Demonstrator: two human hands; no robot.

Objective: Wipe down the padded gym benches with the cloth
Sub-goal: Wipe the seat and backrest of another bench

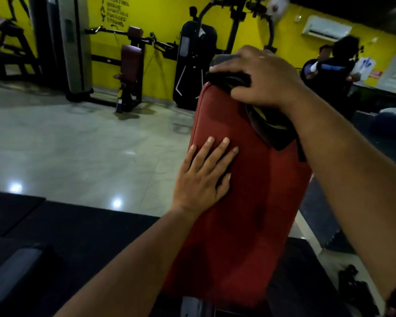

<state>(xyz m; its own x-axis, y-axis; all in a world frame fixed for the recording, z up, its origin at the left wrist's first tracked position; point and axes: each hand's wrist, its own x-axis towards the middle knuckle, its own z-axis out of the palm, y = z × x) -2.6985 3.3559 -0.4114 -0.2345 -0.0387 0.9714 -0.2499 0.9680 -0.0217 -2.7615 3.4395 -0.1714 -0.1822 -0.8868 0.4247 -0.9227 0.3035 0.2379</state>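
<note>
While atop the bench (238, 202), cloth (269, 125) under right hand (261, 76); machines (129, 65) beyond.

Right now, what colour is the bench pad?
The bench pad is dark red, head view.

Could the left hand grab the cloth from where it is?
Probably yes. The left hand lies flat on the red bench pad, and only bare pad lies between its fingertips and the dark cloth hanging under the right hand.
</note>
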